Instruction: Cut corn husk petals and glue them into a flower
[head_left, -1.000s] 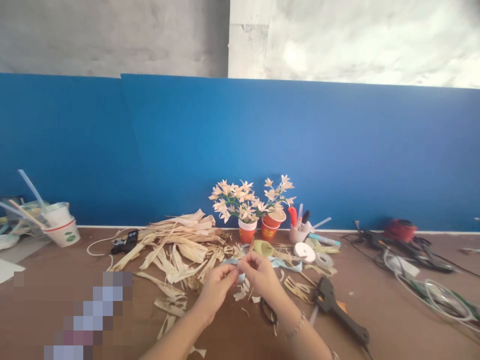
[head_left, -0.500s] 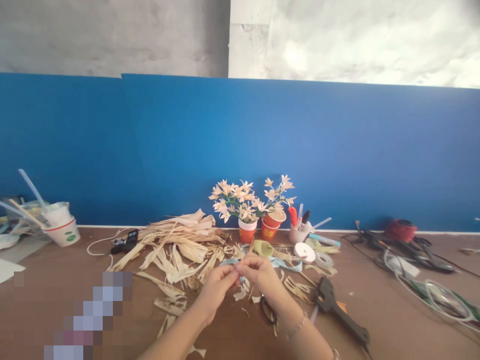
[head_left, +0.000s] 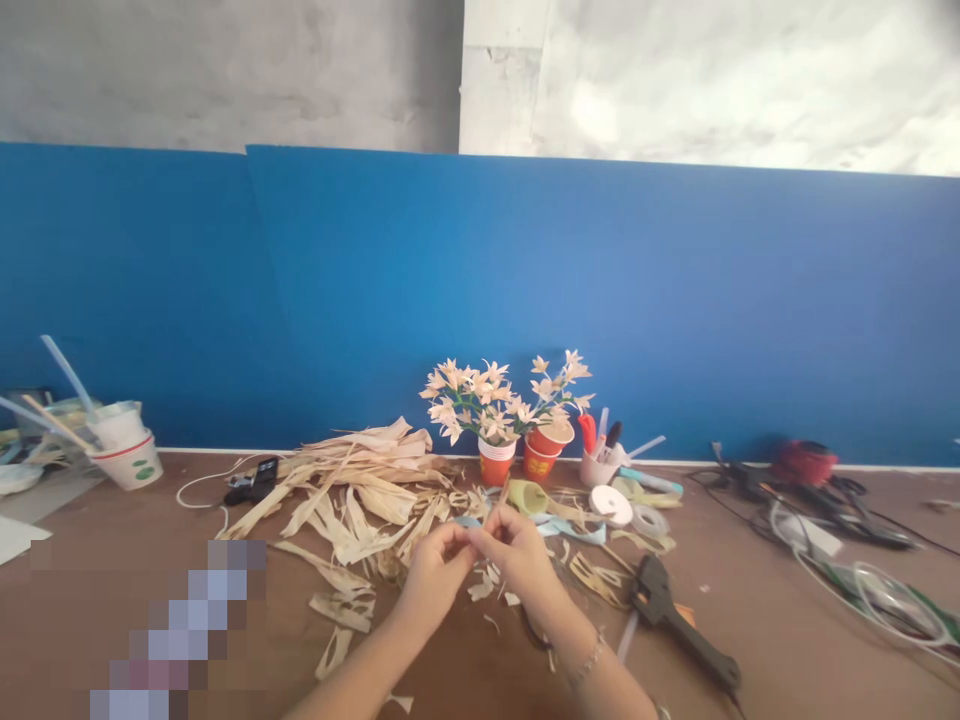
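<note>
My left hand (head_left: 437,570) and my right hand (head_left: 517,560) meet fingertip to fingertip above the middle of the brown table. Both are closed in a pinch. Whatever lies between the fingers is too small and covered to name. Just behind the fingertips lie pale blue strips (head_left: 577,529) and cut scraps of dried husk (head_left: 482,588). A big heap of dried husks (head_left: 375,490) spreads to the left of my hands. Past them stand husk flowers (head_left: 480,395) in an orange paper cup (head_left: 496,468), with a second orange cup (head_left: 541,462) of flowers beside it.
A black glue gun (head_left: 679,620) lies to the right of my right forearm. Tape rolls (head_left: 610,505) and a white cup of pens (head_left: 596,466) sit behind it. Cables (head_left: 892,600) tangle at far right. A paper cup with straws (head_left: 129,460) stands at far left. A blue partition (head_left: 480,260) backs the table.
My hands stay pinched together, with the fingers shifted slightly. My right forearm has moved a little left and down, covering more of the dark ring-shaped handle beneath it.
</note>
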